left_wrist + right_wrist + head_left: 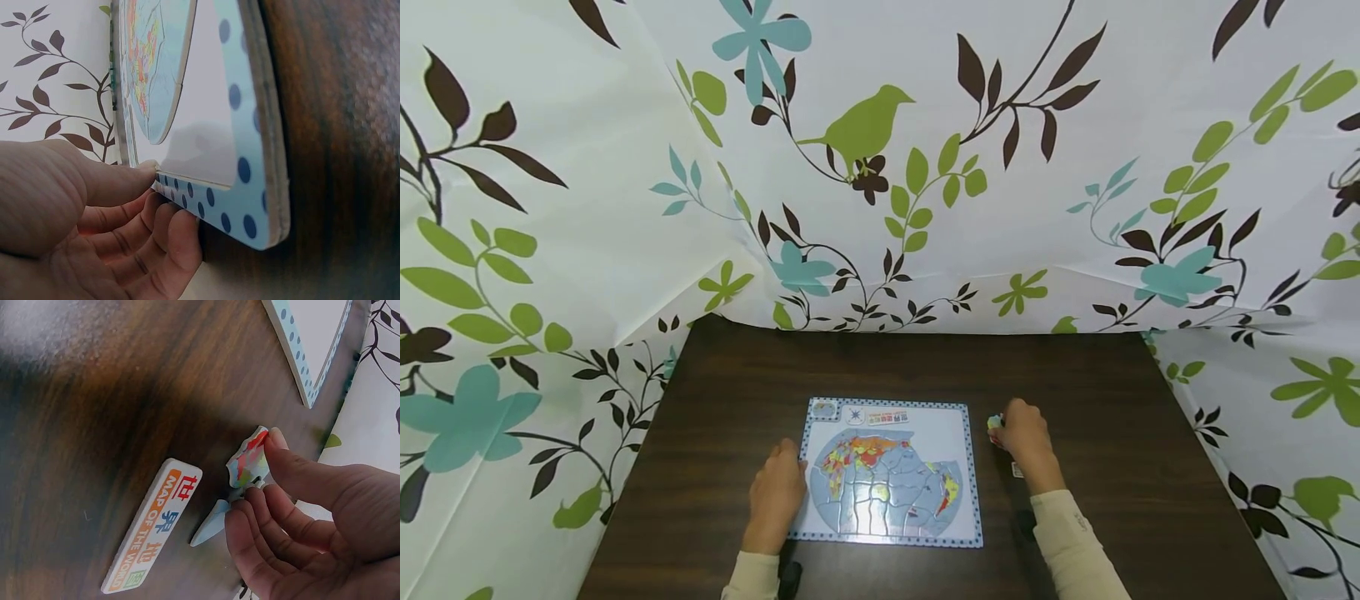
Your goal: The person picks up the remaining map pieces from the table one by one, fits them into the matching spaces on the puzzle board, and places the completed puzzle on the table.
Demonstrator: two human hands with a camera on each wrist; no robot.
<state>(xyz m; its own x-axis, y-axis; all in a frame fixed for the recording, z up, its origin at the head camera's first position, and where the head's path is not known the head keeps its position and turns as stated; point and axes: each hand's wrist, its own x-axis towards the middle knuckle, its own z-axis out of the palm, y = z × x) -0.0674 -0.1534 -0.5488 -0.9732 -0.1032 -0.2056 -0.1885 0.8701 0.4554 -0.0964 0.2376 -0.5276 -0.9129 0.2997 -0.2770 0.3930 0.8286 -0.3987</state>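
Observation:
A world-map jigsaw puzzle board (936, 425) with a blue dotted border lies on the dark table. Much of its round map is filled with fitted pieces, with a white gap at the upper right of the map. My left hand (775, 492) holds the board's left edge, thumb on the dotted border (206, 197) and fingers curled against the side. To the right of the board, my right hand (1028, 442) pinches a red, green and blue puzzle piece (250, 459) between thumb and fingers. A pale blue piece (211, 524) shows just beneath those fingers, partly hidden.
On the table by the right hand lies a title piece (150, 528) reading "MAP OF THE WORLD". Dark wooden table (1075, 367) surrounds the board. A white cloth (880, 250) with leaves, flowers and a bird hangs along the back and sides.

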